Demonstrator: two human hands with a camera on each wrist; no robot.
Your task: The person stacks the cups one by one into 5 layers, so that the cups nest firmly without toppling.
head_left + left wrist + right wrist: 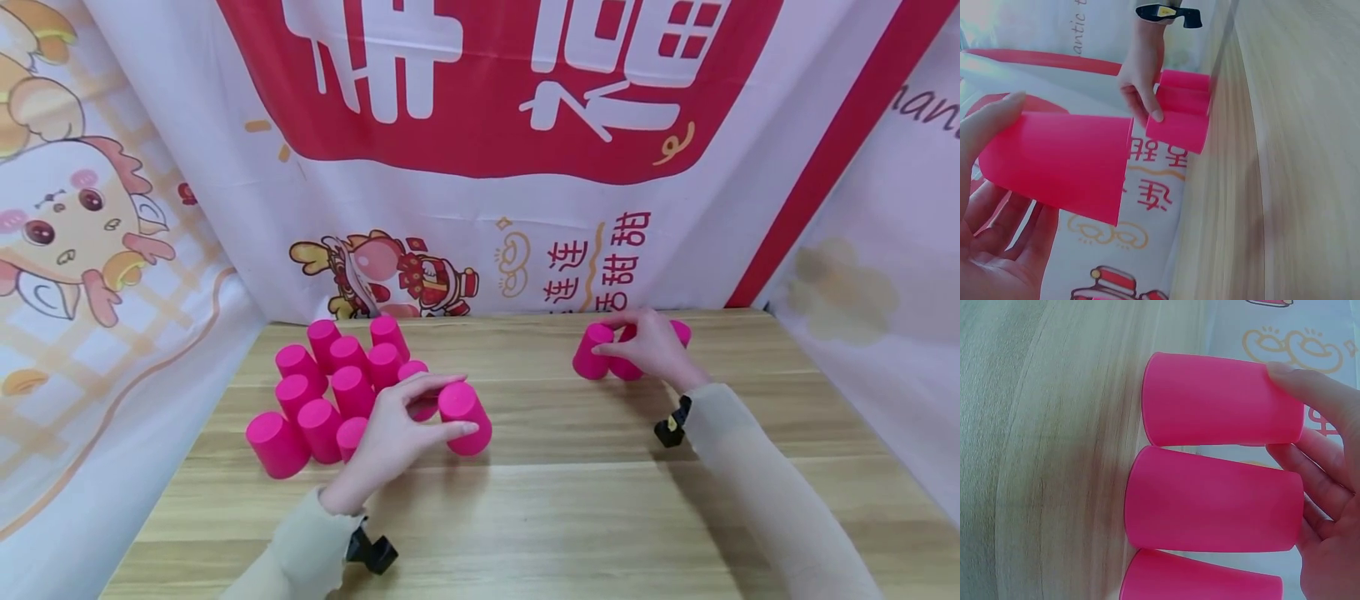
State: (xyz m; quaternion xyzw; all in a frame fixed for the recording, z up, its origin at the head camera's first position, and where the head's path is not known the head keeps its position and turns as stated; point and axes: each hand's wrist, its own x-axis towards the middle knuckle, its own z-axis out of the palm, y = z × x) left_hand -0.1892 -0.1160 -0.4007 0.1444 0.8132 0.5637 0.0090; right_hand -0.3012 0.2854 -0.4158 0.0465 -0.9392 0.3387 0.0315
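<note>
Evidently, far-right row: three upside-down, tapered, bright pink plastic-looking cups (1216, 503) stood side by side near the far edge of the pale wood-grain tabletop (555, 508), rims seemingly touching.
Right hand (654, 343): pinched the leftmost cup of the row (591, 354) near its narrow top, thumb on the near side, fingers beyond, parted only to the cup's width.
Steadying: a light pinch seemed best, since a sideways push could have knocked the neighbouring cups out of line.
Left hand (401, 425): gripped a separate pink cup (467, 421) between thumb and fingers, spread a cup's width; it tilted slightly, rim downward, apparently off the tabletop.
Levelling: straightening that cup before any contact looked wise, so its whole rim would land together.
Left group: more pink cups (318, 432) stood close together, calling for care with the left knuckles.
Arms: cream-sleeved forearms (776, 492) reached in from the near side, slanting inward.
</note>
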